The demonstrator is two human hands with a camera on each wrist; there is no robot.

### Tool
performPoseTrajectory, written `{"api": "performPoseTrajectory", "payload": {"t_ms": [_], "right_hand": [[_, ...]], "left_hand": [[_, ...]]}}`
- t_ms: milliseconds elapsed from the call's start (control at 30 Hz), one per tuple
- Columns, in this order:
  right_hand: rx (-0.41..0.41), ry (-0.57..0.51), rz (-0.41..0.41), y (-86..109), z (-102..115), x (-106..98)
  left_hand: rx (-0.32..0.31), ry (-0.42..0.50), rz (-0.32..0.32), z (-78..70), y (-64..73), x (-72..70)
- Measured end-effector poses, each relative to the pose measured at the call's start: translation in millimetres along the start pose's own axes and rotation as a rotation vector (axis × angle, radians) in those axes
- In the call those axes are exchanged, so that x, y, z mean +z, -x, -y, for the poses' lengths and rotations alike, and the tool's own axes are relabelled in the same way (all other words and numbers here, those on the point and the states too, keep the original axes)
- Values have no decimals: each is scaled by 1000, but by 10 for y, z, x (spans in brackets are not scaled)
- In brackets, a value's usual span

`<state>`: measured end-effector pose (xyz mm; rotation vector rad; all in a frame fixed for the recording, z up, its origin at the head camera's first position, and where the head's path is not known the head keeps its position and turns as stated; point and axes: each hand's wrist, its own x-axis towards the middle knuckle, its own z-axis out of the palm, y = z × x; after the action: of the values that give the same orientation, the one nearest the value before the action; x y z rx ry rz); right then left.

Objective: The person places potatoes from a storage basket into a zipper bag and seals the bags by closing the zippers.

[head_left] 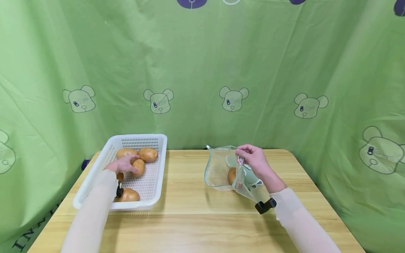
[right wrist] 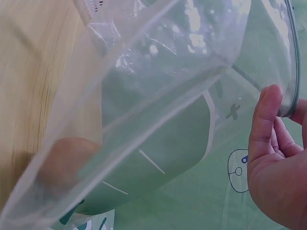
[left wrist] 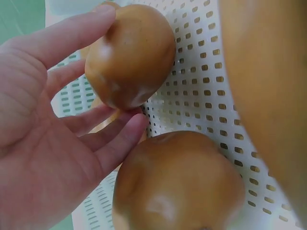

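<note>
My left hand reaches into a white perforated basket, its thumb and fingers round a brown potato. A second potato lies close under the fingertips in the left wrist view. Further potatoes lie in the basket, among them one at the back and one at the front. To the right, my right hand pinches the upper rim of a see-through zip bag with a green print. The bag's mouth gapes toward the left. One potato shows blurred through its clear wall.
Basket and bag stand on a wooden table, with bare wood between them. A green curtain with bear-head prints hangs close behind the table's back edge and along both sides.
</note>
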<state>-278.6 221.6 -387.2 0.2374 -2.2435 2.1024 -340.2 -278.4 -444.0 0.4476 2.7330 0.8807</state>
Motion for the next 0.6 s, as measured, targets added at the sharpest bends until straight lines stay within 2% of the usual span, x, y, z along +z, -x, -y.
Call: {"api": "performPoseTrajectory", "payload": {"t_ms": [333,600], "right_hand": [[-24,-42,-4,25,-17,7],[-19,-14,-10,27,-8,-4]], "left_hand": [[-60,15,70,-19,-9,23],[-75,50,64,31,-33,60]]}}
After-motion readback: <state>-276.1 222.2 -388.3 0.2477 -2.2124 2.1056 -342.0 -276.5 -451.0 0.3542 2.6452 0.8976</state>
